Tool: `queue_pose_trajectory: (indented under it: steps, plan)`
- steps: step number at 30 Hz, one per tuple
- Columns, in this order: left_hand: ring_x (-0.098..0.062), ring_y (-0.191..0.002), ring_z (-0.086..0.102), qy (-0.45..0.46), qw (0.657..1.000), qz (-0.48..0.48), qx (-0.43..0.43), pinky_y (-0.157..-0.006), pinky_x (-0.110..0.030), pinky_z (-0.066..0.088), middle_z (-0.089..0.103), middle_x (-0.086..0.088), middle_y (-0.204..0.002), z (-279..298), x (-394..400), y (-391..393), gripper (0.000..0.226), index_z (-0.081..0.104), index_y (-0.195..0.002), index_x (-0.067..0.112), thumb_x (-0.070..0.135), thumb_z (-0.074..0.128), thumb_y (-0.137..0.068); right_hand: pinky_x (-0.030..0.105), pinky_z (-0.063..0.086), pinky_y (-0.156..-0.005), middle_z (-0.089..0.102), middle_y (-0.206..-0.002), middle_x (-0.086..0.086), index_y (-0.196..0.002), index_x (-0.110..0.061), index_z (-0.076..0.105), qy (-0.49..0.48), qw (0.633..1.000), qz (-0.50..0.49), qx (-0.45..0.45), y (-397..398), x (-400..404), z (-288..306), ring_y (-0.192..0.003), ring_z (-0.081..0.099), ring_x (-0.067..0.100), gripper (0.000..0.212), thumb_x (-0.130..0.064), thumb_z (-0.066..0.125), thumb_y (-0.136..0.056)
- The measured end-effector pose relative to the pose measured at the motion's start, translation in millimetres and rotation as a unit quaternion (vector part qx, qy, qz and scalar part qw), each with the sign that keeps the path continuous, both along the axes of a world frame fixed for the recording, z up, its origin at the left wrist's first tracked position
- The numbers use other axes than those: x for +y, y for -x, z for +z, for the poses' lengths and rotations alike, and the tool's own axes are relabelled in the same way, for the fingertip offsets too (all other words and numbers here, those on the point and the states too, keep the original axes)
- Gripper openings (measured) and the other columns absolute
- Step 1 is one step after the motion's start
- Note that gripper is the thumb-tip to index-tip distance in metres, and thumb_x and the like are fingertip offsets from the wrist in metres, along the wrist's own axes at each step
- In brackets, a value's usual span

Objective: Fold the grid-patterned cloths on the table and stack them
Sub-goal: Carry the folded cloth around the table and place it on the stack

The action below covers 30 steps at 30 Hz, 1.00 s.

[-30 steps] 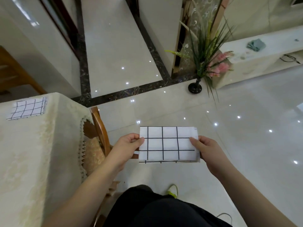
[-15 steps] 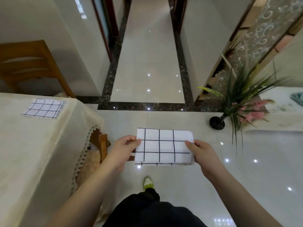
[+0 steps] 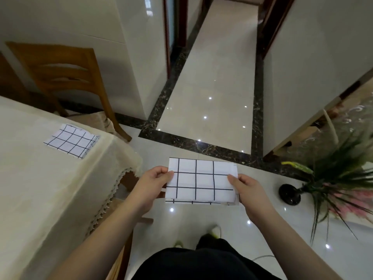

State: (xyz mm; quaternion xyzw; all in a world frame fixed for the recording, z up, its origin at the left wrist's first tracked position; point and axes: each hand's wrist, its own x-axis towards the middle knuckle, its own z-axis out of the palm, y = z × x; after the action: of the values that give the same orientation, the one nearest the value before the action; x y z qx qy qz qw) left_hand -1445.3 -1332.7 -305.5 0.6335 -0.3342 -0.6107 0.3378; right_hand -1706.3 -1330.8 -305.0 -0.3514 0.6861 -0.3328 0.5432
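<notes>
Hanging in the air above the glossy tiled floor point(image 3: 222, 81), a folded grid-patterned cloth point(image 3: 201, 181) is held flat between both hands, clear of the table point(image 3: 40, 188). Its left edge is pinched by the left hand point(image 3: 153, 183), the thumb lying on top and the fingers curled beneath. Its right edge is gripped in the same way by the right hand point(image 3: 248, 190), the thumb pressed onto the upper face. A narrow strip of a lower layer is seen along the near edge of the cloth. A second folded grid cloth point(image 3: 71, 140) is laid flat on the cream tablecloth near the far corner of the table, well apart from the held one. A wooden chair point(image 3: 66, 77) is seen beyond that corner. A potted plant point(image 3: 333, 184) with green blades and pink flowers is set on the floor to the right.
</notes>
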Motion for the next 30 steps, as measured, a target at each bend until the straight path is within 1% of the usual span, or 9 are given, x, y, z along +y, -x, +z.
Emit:
queue_pose_trajectory:
  steps: [3,7,11,17,21,23,24,27,30]
  plan:
    - [-0.024,-0.075,0.068,-0.013,0.999,0.04,-0.007,-0.068,-0.034,0.059,0.074,-0.014,-0.088,-5,-29,1,0.016,0.068,-0.095,0.006,0.02,0.06,-0.096,0.044,0.056,-0.092,0.076,-0.098,0.002,-0.099,-0.018,0.073,-0.005,0.999,0.031,-0.017,0,-45,-4,-0.096,0.07,0.023,0.014,-0.024,0.06,-0.096]
    - [-0.026,-0.077,0.07,-0.021,0.995,0.097,-0.01,-0.068,-0.035,0.058,0.074,-0.013,-0.09,-12,-74,5,0.012,0.067,-0.093,0.009,0.019,0.061,-0.095,0.043,0.055,-0.093,0.076,-0.098,0.002,-0.104,-0.016,0.072,-0.002,0.995,0.087,-0.041,0,-114,-10,-0.095,0.072,0.021,0.017,-0.024,0.06,-0.096]
    - [-0.024,-0.076,0.069,-0.025,0.987,0.156,-0.019,-0.065,-0.033,0.056,0.074,-0.015,-0.092,-6,-116,8,0.014,0.066,-0.099,0.006,0.019,0.06,-0.096,0.045,0.054,-0.094,0.076,-0.1,0.001,-0.107,-0.019,0.071,-0.007,0.986,0.149,-0.067,-2,-181,-7,-0.096,0.072,0.021,0.015,-0.022,0.063,-0.094]
    - [-0.023,-0.075,0.069,-0.008,0.973,0.232,-0.011,-0.059,-0.029,0.055,0.075,-0.012,-0.091,5,-162,5,0.014,0.067,-0.098,0.007,0.019,0.059,-0.097,0.05,0.052,-0.096,0.075,-0.105,0.003,-0.114,-0.018,0.069,-0.01,0.967,0.244,-0.076,-15,-273,-6,-0.101,0.07,0.025,0.023,-0.022,0.066,-0.092]
    - [-0.029,-0.082,0.067,0.001,0.957,0.29,-0.019,-0.076,-0.044,0.049,0.076,-0.011,-0.094,4,-173,-13,0.017,0.069,-0.098,0.012,0.028,0.064,-0.093,0.054,0.051,-0.097,0.075,-0.106,0.007,-0.112,-0.017,0.07,-0.02,0.951,0.295,-0.087,-49,-316,-8,-0.103,0.069,0.03,0.021,-0.021,0.066,-0.091]
    - [-0.028,-0.084,0.068,0.001,0.947,0.322,-0.023,-0.079,-0.045,0.052,0.077,-0.008,-0.093,-1,-176,-28,0.013,0.069,-0.098,0.013,0.024,0.063,-0.095,0.054,0.051,-0.097,0.075,-0.106,0.007,-0.112,-0.016,0.07,-0.026,0.942,0.323,-0.088,-73,-331,-11,-0.103,0.069,0.03,0.022,-0.021,0.067,-0.091]
    - [-0.025,-0.083,0.069,0.0,0.941,0.338,-0.025,-0.079,-0.042,0.054,0.077,-0.007,-0.092,-3,-176,-36,0.012,0.068,-0.098,0.012,0.021,0.061,-0.096,0.052,0.052,-0.096,0.075,-0.106,0.007,-0.112,-0.016,0.07,-0.029,0.937,0.338,-0.085,-86,-338,-12,-0.102,0.069,0.03,0.022,-0.02,0.067,-0.091]
    - [-0.02,-0.077,0.07,0.001,0.923,0.384,-0.012,-0.065,-0.031,0.057,0.077,-0.007,-0.09,-11,-178,-63,0.012,0.066,-0.099,0.007,0.016,0.059,-0.097,0.047,0.055,-0.092,0.076,-0.101,0.006,-0.11,-0.016,0.069,-0.038,0.919,0.386,-0.068,-131,-358,-16,-0.099,0.071,0.028,0.019,-0.018,0.065,-0.092]
    - [-0.018,-0.074,0.07,-0.003,0.907,0.42,-0.009,-0.063,-0.03,0.056,0.077,-0.008,-0.091,-24,-181,-95,0.013,0.065,-0.101,0.005,0.015,0.058,-0.098,0.042,0.057,-0.087,0.076,-0.1,0.004,-0.11,-0.018,0.068,-0.042,0.901,0.43,-0.047,-180,-376,-18,-0.097,0.071,0.025,0.017,-0.019,0.064,-0.093]
